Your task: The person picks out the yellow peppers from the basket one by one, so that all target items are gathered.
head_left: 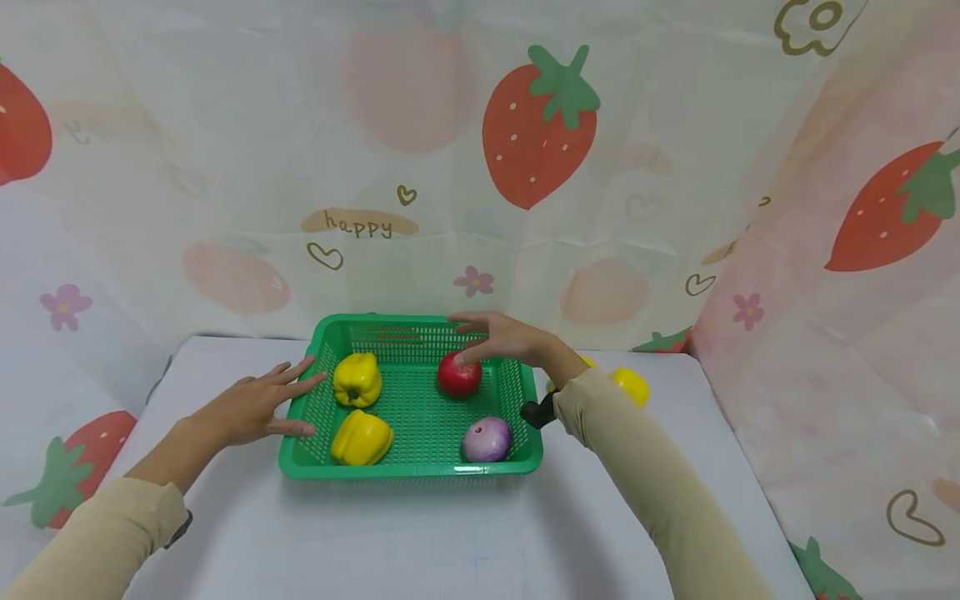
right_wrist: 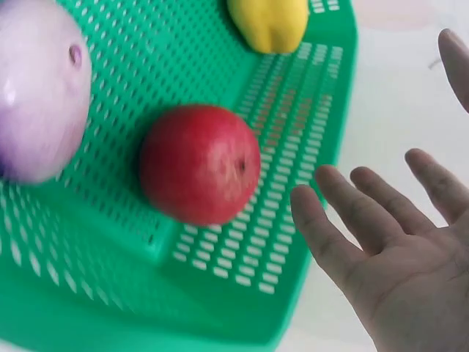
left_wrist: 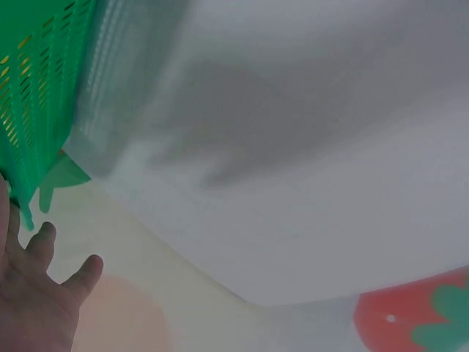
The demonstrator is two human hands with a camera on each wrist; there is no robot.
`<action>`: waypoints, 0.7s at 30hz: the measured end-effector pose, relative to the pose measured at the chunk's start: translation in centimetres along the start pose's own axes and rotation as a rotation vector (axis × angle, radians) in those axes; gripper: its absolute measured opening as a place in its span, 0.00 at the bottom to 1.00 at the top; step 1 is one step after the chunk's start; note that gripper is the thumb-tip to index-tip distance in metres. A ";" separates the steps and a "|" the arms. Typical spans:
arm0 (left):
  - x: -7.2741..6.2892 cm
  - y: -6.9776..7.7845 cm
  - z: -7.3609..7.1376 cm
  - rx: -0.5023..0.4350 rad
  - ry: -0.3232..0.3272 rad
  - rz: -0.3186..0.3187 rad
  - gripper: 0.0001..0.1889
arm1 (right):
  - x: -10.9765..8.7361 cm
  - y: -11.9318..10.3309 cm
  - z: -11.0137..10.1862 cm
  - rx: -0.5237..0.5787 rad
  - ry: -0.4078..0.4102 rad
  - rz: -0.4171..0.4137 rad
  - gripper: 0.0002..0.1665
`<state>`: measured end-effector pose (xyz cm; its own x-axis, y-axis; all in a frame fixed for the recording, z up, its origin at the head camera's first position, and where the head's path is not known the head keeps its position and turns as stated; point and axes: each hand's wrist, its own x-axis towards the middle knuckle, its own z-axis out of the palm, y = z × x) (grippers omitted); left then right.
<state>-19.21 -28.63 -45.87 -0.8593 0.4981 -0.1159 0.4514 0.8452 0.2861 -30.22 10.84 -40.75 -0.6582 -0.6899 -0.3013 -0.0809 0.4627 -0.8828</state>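
A green plastic basket (head_left: pixel 408 472) stands on the table. Inside it, two yellow bell peppers (head_left: pixel 357 380) sit at the left, a round red fruit (head_left: pixel 459 375) at the back right and a purple onion (head_left: pixel 487 439) at the front right. My left hand (head_left: pixel 258 406) is at the basket's left rim, fingers spread; whether it touches the rim is hard to tell. Above the back right of the basket reaches my right hand (head_left: pixel 502 337), its fingers extended and apart. In the right wrist view this hand (right_wrist: pixel 410 257) holds nothing, and the red fruit lies a short way from its fingertips.
Yellow items (head_left: pixel 632 386) lie on the white table (head_left: pixel 390 542) to the right of the basket, partly hidden behind my right forearm. A printed cloth (head_left: pixel 420 167) with strawberries and hearts hangs behind the table and along its sides.
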 end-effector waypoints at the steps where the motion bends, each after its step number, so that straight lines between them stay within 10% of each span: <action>1: 0.0 0.0 0.0 0.000 -0.002 -0.002 0.45 | 0.2 0.0 0.3 0.001 -0.009 0.001 0.47; 21: -0.1 -0.2 0.3 0.004 -0.007 -0.007 0.45 | 4.0 -0.5 5.8 -0.025 -0.121 0.030 0.49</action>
<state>-19.20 -28.82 -46.17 -0.8611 0.4931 -0.1243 0.4458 0.8496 0.2817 -28.48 4.58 -43.61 -0.5654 -0.7371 -0.3702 -0.0820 0.4968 -0.8640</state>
